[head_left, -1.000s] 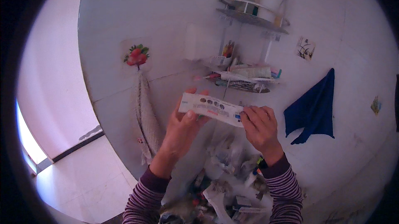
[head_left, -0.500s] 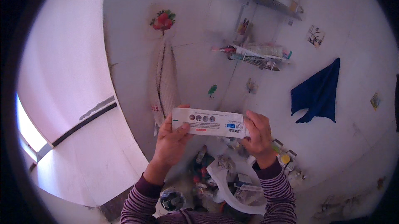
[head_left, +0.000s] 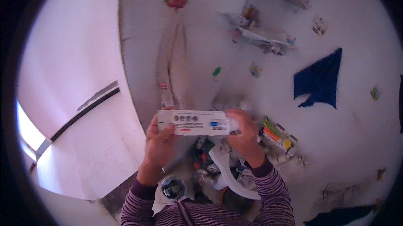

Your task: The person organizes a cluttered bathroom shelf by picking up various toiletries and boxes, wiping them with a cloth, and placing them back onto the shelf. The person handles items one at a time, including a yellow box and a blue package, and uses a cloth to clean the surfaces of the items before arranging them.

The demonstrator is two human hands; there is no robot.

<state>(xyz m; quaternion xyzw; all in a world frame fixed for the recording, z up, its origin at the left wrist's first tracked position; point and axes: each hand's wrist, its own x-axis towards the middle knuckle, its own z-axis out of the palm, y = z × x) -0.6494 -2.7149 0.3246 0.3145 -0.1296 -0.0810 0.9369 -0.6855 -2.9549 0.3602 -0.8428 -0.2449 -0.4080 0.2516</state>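
Note:
A long, flat white packet with printed rows, small round pictures and a blue patch lies level between my hands. My left hand pinches its left end, thumb on the front and fingers behind. Closed around the right end is my right hand, its fingers bent over the edge. A pale piece shows between that end and my right fingers; blur hides whether it belongs to the packet.
A beige towel hangs beyond the packet. Corner shelves hold toiletries, and a dark blue cloth hangs at right. Below are a white curved rim, assorted clutter and small bottles. A pale door stands left.
Both hands and the packet have shifted left in the view. My right hand has turned, and a pale piece now shows at the packet's right end. The background has moved with my head.

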